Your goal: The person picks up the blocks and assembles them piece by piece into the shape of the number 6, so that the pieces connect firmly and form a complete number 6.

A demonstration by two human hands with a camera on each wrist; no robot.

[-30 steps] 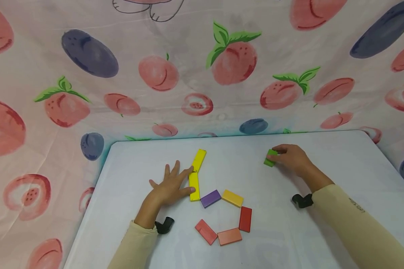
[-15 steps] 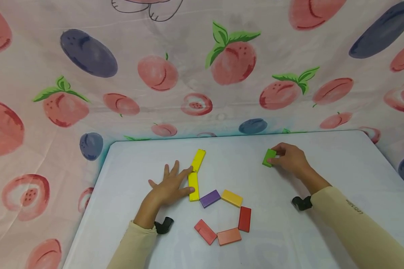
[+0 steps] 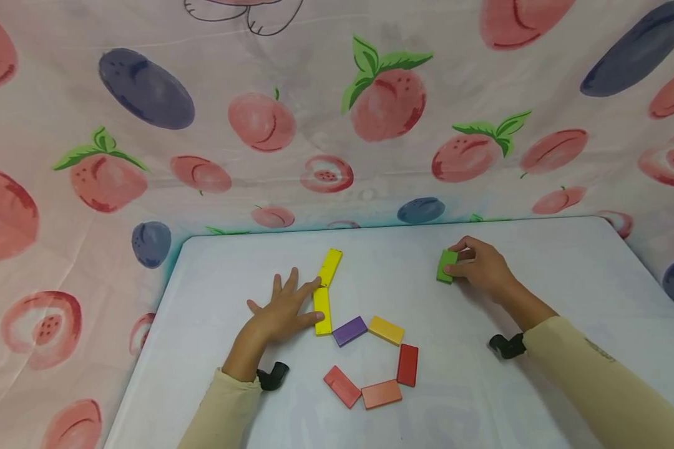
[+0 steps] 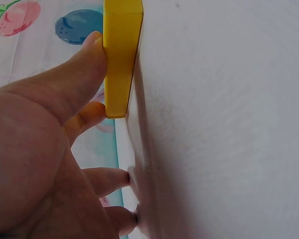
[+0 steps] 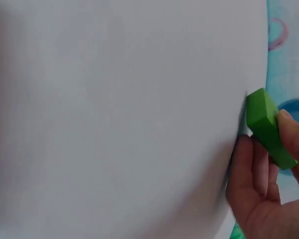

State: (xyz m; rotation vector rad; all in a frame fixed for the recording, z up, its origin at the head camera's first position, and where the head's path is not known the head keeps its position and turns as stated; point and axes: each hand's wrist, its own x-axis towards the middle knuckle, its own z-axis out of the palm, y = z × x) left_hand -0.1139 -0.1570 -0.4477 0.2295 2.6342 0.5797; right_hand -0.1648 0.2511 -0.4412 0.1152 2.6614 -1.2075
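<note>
At the right of the table, my right hand (image 3: 480,268) pinches a green block (image 3: 447,266) between thumb and fingers. The right wrist view shows that green block (image 5: 266,124) tilted, close to the white surface. My left hand (image 3: 281,315) is spread out, its thumb and index fingertip touching the lower yellow block (image 3: 322,305). Beyond it, an upper yellow block (image 3: 331,267) lies end to end at a slight angle. The left wrist view has the thumb against the side of a yellow block (image 4: 122,59), the other fingers splayed near the tabletop.
A purple block (image 3: 350,332), a yellow-orange block (image 3: 386,330), a red block (image 3: 407,365), an orange block (image 3: 382,395) and a pinkish-red block (image 3: 342,387) curve across the white table (image 3: 483,405). Behind stands a fruit-printed cloth (image 3: 371,162).
My right hand has shifted slightly left with the green block, which has turned a little and now shows more of its face. The left hand and the other blocks stay put.
</note>
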